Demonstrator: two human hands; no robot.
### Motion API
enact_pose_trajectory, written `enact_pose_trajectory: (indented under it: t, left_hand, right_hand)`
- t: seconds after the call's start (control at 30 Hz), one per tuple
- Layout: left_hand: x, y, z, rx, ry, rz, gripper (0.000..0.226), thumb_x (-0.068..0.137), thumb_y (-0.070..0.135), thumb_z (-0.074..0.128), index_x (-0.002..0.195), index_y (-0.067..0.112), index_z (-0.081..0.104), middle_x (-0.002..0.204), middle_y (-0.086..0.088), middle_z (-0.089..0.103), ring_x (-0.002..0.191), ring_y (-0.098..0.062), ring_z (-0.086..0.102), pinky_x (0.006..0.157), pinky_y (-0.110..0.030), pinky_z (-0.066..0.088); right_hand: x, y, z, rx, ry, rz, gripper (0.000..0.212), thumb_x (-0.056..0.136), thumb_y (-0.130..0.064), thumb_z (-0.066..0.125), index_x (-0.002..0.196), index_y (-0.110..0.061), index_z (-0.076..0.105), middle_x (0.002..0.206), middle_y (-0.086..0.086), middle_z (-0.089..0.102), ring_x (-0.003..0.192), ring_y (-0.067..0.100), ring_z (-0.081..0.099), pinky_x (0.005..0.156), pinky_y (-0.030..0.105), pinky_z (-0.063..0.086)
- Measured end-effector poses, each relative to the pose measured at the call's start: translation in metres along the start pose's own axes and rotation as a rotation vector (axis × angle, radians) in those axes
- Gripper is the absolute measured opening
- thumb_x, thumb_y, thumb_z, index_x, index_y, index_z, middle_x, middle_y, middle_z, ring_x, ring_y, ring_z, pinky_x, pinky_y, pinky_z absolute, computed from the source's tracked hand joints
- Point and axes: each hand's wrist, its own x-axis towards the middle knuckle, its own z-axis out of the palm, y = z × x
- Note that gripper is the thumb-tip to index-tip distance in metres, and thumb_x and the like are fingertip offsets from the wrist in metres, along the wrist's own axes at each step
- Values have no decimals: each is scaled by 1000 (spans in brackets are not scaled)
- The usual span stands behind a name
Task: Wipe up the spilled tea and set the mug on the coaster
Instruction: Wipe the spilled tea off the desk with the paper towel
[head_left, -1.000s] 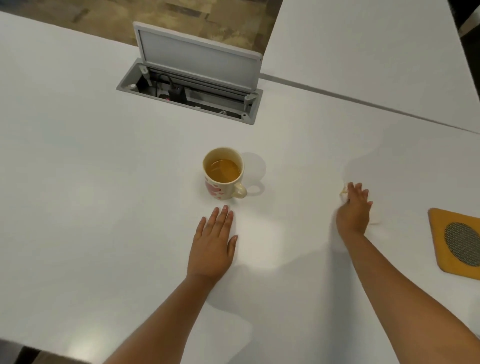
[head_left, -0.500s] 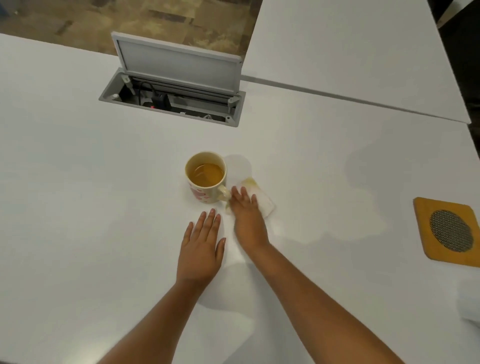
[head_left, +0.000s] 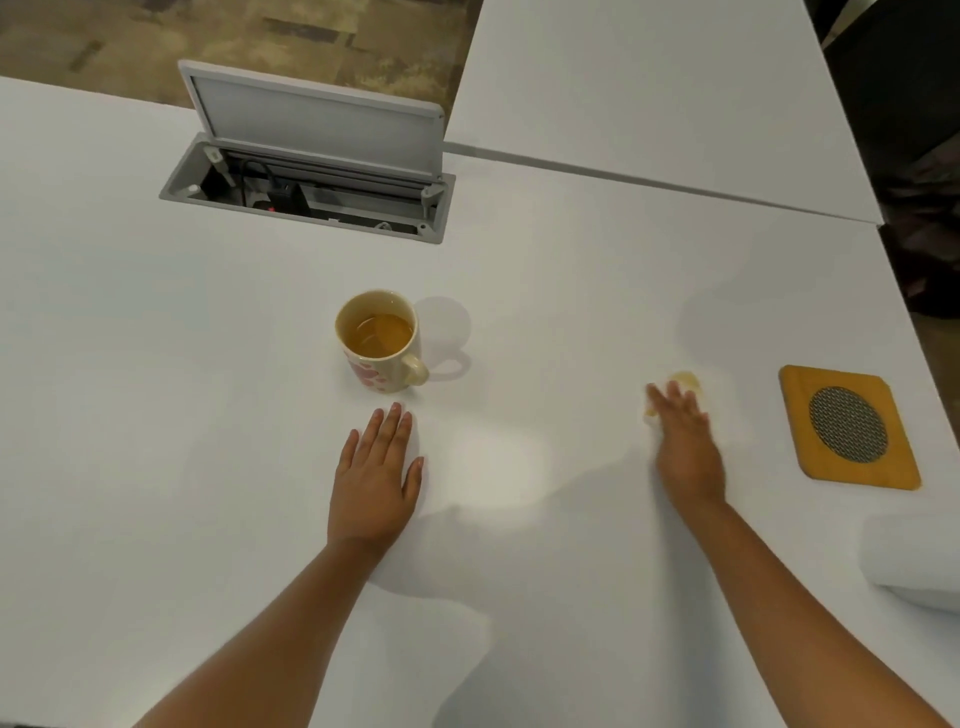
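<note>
White table (head_left: 156, 415) carries the mug (head_left: 382, 343) of tea mid-left, handle turned right, just beyond the flat, straight fingers of the left hand (head_left: 376, 467). Farther right, the right hand (head_left: 685, 441) presses a stained tissue (head_left: 687, 382) with straight fingers, near the coaster (head_left: 849, 428), well apart from the mug.

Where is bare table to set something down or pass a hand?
Bare: the wide stretch between mug and right hand; all table left of mug and left hand. Tight: the strip between tissue and coaster, and between coaster and the white object at the right edge.
</note>
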Motion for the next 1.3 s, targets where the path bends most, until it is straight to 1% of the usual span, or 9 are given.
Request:
enact_pose_trajectory:
  t: [0.17, 0.3, 0.43, 0.6, 0.73, 0.9, 1.03, 1.13, 1.3]
  left_hand:
    - [-1, 2, 2, 12, 5, -11, 65, 89, 47, 5, 145, 17, 15, 155, -1, 17, 144, -17, 9, 116, -34, 3]
    - [-1, 1, 2, 20, 13, -11, 63, 89, 43, 5, 145, 15, 16, 154, -2, 19, 143, -18, 12, 117, -35, 5]
    - [-2, -1, 2, -12, 11, 3, 56, 92, 32, 8, 144, 14, 19, 154, -2, 20, 143, -16, 11, 116, -34, 6]
    - [-1, -2, 3, -32, 15, -5, 54, 93, 31, 12, 144, 14, 19, 154, -1, 20, 143, -15, 10, 117, -34, 6]
    - [-2, -2, 3, 6, 20, 5, 50, 96, 24, 17, 144, 12, 20, 154, -2, 20, 143, -18, 12, 118, -37, 8]
    - [-2, 0, 4, 21, 25, -9, 48, 97, 15, 23, 145, 12, 19, 154, -3, 19, 144, -18, 10, 118, -35, 6]
    - [-2, 0, 7, 42, 35, -18, 48, 97, 16, 22, 145, 12, 18, 155, -3, 18, 144, -18, 10, 118, -35, 5]
    - [-1, 1, 7, 41, 39, -16, 48, 97, 18, 20, 145, 12, 17, 155, -2, 18, 144, -18, 10, 117, -35, 5]
    - [-2, 2, 5, -10, 54, -19, 49, 96, 16, 24, 145, 12, 16, 153, -6, 23, 143, -20, 15, 118, -36, 9]
  right_hand:
    - [-50, -23, 23, 70, 142, 126, 57, 86, 17, 35, 138, -6, 39, 148, 22, 31, 140, 37, 23, 118, 45, 13]
    - [-81, -108, 57, 180, -20, -180, 51, 83, 14, 39, 130, -3, 48, 142, 28, 34, 135, 46, 26, 116, 44, 9]
    - [-121, -183, 85, 151, -184, -472, 53, 85, -1, 22, 133, -5, 46, 144, 18, 39, 135, 39, 32, 111, 56, 17]
    - [-121, -138, 67, 8, -231, -724, 52, 82, -9, 29, 127, -18, 55, 134, 3, 55, 126, 21, 50, 105, 36, 38]
    - [-77, -54, 37, -119, -210, -515, 52, 92, -16, 17, 144, -20, 22, 155, 6, 14, 145, 25, 12, 114, 28, -8]
    - [-76, 34, -5, -108, -24, -56, 62, 88, 14, 31, 144, -13, 23, 154, 11, 19, 144, 29, 15, 118, 36, 12]
    - [-121, 16, 14, -35, 145, 237, 61, 84, 19, 37, 140, -6, 35, 147, 21, 32, 138, 37, 28, 115, 47, 22]
    - [-146, -36, 40, -12, 161, 171, 57, 71, 22, 54, 124, 4, 53, 129, 30, 51, 118, 51, 48, 98, 61, 37]
    - [-168, -135, 74, -19, 26, -313, 47, 77, -6, 42, 120, -12, 61, 126, 12, 61, 118, 33, 55, 107, 41, 32]
